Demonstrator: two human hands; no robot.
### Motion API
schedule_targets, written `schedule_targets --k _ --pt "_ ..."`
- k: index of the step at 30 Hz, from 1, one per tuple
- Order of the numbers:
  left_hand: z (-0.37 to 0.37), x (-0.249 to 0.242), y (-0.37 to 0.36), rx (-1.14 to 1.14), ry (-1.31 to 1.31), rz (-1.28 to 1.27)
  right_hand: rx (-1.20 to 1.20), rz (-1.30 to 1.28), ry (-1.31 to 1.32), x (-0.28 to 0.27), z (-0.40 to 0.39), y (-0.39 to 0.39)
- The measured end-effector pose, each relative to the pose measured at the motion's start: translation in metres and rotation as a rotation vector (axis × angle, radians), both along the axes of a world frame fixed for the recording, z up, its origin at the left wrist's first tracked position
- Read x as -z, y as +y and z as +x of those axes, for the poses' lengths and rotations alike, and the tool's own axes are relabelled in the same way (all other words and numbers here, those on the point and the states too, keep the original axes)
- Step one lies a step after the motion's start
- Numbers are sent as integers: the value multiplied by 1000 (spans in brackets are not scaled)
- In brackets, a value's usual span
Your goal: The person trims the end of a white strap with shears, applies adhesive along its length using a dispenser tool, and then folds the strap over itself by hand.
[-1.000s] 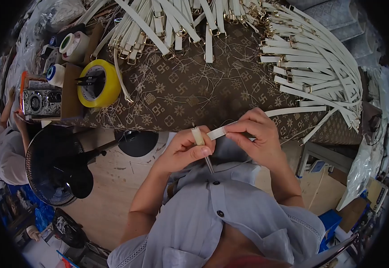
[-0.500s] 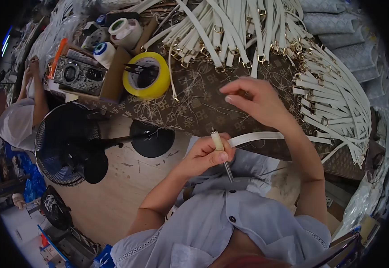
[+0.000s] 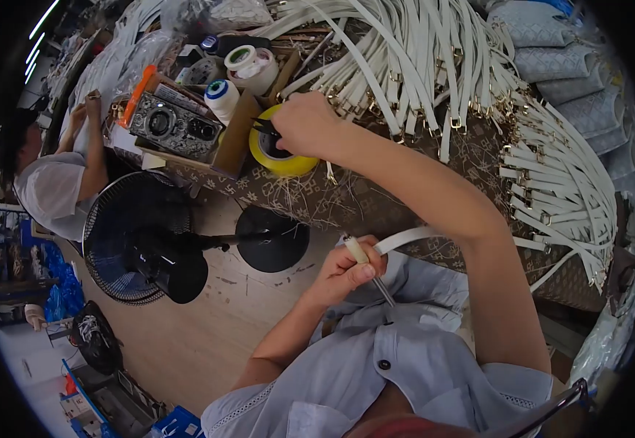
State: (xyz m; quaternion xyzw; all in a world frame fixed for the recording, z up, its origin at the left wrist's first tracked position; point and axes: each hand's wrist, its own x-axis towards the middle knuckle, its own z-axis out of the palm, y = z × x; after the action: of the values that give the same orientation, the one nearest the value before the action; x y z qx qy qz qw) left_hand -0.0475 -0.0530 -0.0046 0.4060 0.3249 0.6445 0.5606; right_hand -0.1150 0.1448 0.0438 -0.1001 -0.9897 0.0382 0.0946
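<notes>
My left hand (image 3: 346, 270) is closed around a slim tool with a pale handle and a metal shaft (image 3: 359, 252). A white strap (image 3: 408, 236) runs from the same hand towards the right, passing behind my right forearm. My right hand (image 3: 304, 125) reaches over a roll of yellow tape (image 3: 281, 162) on the patterned table cover. Its fingers bend down at the roll's opening, mostly hidden. Beside them, a black pointed tool (image 3: 265, 126) sticks out of the roll; whether I grip it is not visible.
Many white straps with gold buckles (image 3: 419, 87) cover the table's back and right side. A cardboard box (image 3: 233, 142) holds thread spools and a patterned device (image 3: 175, 125). A black fan (image 3: 157, 237) stands at left, near another person (image 3: 55, 179).
My right hand has moved left from above the table to the yellow tape roll. My left hand still holds the pale-handled tool and strap. The view has shifted slightly.
</notes>
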Motion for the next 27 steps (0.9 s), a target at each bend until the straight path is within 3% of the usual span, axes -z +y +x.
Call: schedule_targets --k 3,7,9,11,13,15,17,19,20,22,27 --pt "1 -4 0 -56 15 -55 34 3 12 16 -7 -1" --pt "5 -3 2 -64 3 -66 86 -182 275 -3 15 9" --pt "6 -4 4 -53 -9 -77 199 -652 429 -25 38 18" --pt "9 -6 7 -45 -22 -79 51 -647 560 -23 79 41" --pt "12 -9 8 -43 -32 -82 7 -1054 525 -57 152 27" --pt "12 -11 11 -41 -38 -82 335 -1261 360 -78 211 1" --pt "11 -12 15 67 3 19 372 -1109 294 -66 257 -17" --pt "13 -18 19 85 18 14 224 -1232 351 -37 287 -31" --pt "16 -21 21 107 40 6 214 -1178 265 -38 298 -31" --pt "23 -26 24 133 44 11 259 -1184 131 -47 306 -32" --pt "31 -31 27 182 95 9 204 -1058 197 -44 310 -33"
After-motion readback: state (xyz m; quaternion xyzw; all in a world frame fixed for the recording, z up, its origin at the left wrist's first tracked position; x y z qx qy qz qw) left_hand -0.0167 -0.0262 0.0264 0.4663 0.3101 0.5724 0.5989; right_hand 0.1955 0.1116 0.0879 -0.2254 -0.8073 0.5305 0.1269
